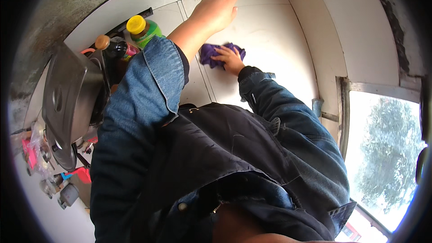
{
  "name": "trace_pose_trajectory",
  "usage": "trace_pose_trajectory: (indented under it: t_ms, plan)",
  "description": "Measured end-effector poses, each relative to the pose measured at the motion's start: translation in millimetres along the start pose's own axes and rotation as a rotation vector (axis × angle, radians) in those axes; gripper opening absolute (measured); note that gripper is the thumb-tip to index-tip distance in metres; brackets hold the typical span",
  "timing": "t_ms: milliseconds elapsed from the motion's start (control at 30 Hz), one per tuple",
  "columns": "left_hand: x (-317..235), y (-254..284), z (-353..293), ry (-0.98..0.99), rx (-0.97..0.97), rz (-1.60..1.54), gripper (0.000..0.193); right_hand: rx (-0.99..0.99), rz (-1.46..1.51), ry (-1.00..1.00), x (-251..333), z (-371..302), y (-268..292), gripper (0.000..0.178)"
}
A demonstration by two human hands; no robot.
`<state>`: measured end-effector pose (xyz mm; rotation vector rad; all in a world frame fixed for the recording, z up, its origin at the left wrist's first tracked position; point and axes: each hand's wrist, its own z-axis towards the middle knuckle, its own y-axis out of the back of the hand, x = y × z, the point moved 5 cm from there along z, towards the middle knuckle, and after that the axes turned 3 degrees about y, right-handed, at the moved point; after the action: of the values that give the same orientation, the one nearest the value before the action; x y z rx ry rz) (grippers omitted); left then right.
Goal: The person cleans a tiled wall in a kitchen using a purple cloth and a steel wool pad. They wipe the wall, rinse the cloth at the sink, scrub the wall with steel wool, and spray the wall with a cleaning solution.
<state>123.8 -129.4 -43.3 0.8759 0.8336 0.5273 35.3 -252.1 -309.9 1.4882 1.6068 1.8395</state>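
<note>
My right hand [231, 61] presses a crumpled purple cloth [211, 55] onto the white tiled surface [274, 40], with its fingers spread over the fabric and gripping it. Farther forward, my left hand [217, 10] is closed like a fist at the far part of the same surface. Its back faces up, and the palm side is hidden, so I cannot tell whether anything is in it. Nearest to the left forearm stand a yellow-capped bottle [143, 30] with a green label and a dark bottle [118, 48] with an orange-brown cap.
A grey metal vessel or appliance [72, 90] stands at the left. Below it are plastic bags [33, 146] and small household items. White side panels [315, 22] bound the surface on the right, near a bright window [382, 148]. A small grey-blue cup-like object [317, 107] sits by the right edge.
</note>
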Motion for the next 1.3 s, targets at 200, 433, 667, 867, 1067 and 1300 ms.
trace_pose_trajectory:
  t_ms: [200,433,667,867,1067,1300]
  plan:
    - [-49,68,-42,-0.102,-0.103,-0.083,0.021,0.047,0.008,-0.112,42,-64,-22,0.070]
    - [-94,103,-90,-0.225,-0.102,-0.097,0.029,-0.137,0.105,-0.266,60,-102,-44,0.067]
    - [-116,106,-113,-0.307,-0.119,-0.145,0.027,-0.500,0.863,-0.546,27,-129,-20,0.047]
    - [-109,87,-123,-0.250,-0.099,-0.230,0.027,-0.863,1.742,-0.655,12,-180,29,0.037]
    - [-116,75,-131,-0.284,0.024,-0.193,0.031,-1.336,0.760,-0.983,-70,-269,-22,0.069]
    - [-100,89,-132,-0.278,0.026,-0.138,0.030,-0.500,-0.135,-0.837,-4,-187,-25,0.092]
